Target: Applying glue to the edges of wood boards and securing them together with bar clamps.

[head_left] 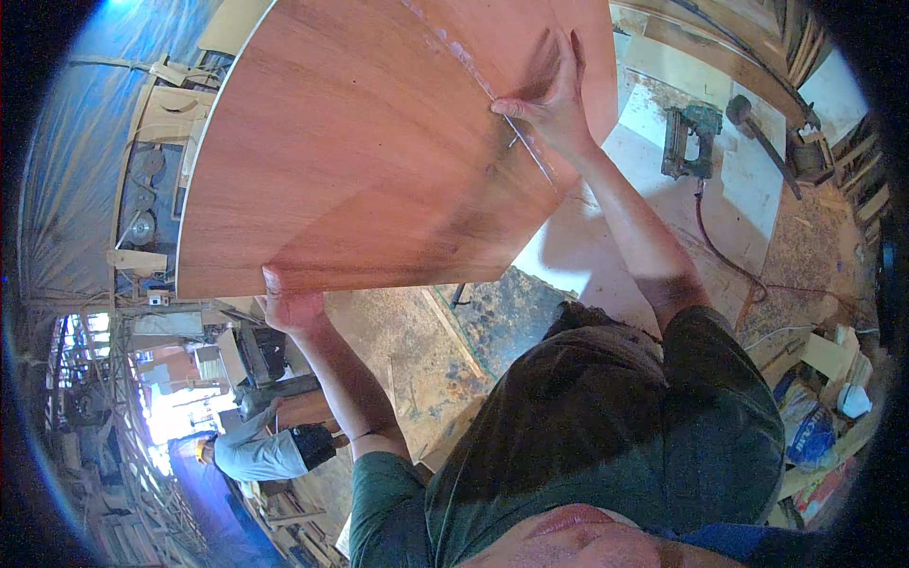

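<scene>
A large reddish-brown wooden panel (pixel 360 161) with a curved left edge and a pale rim spans the upper middle. My left hand (pixel 294 305) grips its near lower-left edge, thumb on top and the other fingers mostly hidden beneath. Farther right, my right hand (pixel 559 109) rests on the panel's surface with thumb and fingers spread apart. Its thumb lies by a pale, whitish seam (pixel 464 62) running diagonally across the wood. A small thin sliver stands out from the seam just below that thumb.
On a pale board at right lie a green nail gun (pixel 696 142) with a red hose (pixel 724 260) and a mallet (pixel 762 142). A bag with blue markings (pixel 805 431) sits lower right. Another person (pixel 260 450) bends over at lower left, among wood pieces. Stained sheet material (pixel 511 317) lies below the panel.
</scene>
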Tool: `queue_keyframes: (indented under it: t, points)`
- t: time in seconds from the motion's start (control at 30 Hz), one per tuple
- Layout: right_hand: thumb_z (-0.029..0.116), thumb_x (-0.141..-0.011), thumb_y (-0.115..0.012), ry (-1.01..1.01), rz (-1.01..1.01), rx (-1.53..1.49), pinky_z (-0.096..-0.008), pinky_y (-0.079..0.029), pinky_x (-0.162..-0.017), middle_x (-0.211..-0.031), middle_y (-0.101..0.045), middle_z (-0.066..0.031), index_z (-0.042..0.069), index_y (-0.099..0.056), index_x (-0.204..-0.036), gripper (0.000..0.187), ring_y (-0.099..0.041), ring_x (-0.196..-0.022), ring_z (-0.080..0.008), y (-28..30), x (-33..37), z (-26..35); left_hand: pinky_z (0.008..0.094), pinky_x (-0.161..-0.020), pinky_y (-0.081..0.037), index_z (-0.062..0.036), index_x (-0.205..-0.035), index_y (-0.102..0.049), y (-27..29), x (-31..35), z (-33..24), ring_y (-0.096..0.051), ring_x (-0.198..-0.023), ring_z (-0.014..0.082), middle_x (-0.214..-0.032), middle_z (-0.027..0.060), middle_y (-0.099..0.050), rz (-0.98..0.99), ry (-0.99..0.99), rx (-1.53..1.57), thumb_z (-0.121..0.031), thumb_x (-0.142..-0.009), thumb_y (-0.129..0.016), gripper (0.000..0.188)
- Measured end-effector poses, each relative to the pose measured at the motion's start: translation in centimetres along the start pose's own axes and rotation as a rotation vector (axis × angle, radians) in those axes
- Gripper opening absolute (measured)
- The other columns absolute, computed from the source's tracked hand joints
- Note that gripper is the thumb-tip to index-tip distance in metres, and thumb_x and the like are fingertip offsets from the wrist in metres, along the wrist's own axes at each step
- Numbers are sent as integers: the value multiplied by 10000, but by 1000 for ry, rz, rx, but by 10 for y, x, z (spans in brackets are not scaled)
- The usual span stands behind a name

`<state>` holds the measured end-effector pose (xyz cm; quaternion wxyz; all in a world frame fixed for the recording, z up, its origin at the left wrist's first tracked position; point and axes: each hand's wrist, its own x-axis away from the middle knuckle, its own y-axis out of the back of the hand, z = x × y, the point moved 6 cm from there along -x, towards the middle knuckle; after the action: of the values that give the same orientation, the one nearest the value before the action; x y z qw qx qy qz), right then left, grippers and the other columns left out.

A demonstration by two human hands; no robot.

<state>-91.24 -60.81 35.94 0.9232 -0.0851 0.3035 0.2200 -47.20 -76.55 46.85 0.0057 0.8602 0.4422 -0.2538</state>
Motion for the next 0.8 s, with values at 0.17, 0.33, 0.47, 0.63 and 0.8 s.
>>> queue_keyframes:
  t: [0.17, 0.33, 0.47, 0.63, 0.8]
  points:
    - [577, -504, -897, -7, -3, 19, -496, -176, -1180, -1553, -39, -263, 76, -123, -1523, 1375, -43, -1471, -370, -2, 12, -17, 534, -1060, -377, -7, -1419, -408, 3, -3, 3, -499, -1247, 375, -1382, 179, -499, 30, 29, 42, -309, -931, -576, 598]
    - [595, -483, -890, -24, 21, 46, -491, -180, -1184, -1556, -47, -263, 67, -150, -1518, 1378, -65, -1469, -381, 2, 25, -29, 540, -1062, -373, -12, -1418, -417, 7, -2, 4, -489, -1259, 381, -1396, 186, -488, 58, 6, 50, -292, -921, -585, 595]
    - [590, -488, -888, -29, 45, 114, -488, -186, -1185, -1558, -51, -262, 65, -146, -1519, 1375, -80, -1469, -382, 6, 44, -58, 566, -1045, -388, -5, -1371, -467, 0, -2, 2, -501, -1235, 421, -1356, 219, -513, -136, -81, -55, -339, -912, -536, 572]
    - [563, -451, -908, -67, 92, 170, -478, -183, -1185, -1548, -130, -272, -24, -189, -1478, 1384, -83, -1465, -394, 9, 61, -78, 578, -1031, -405, 15, -1317, -521, 10, -1, 4, -518, -1204, 455, -1312, 252, -540, -248, -81, -59, -411, -923, -462, 583]
    - [506, -489, -912, -75, 105, 181, -465, -209, -1185, -1564, -98, -244, 2, -165, -1499, 1354, -115, -1467, -371, 8, 75, -98, 568, -1025, -410, 8, -1298, -548, 15, 2, 5, -531, -1203, 428, -1298, 241, -560, -215, -42, 36, -407, -946, -480, 549]
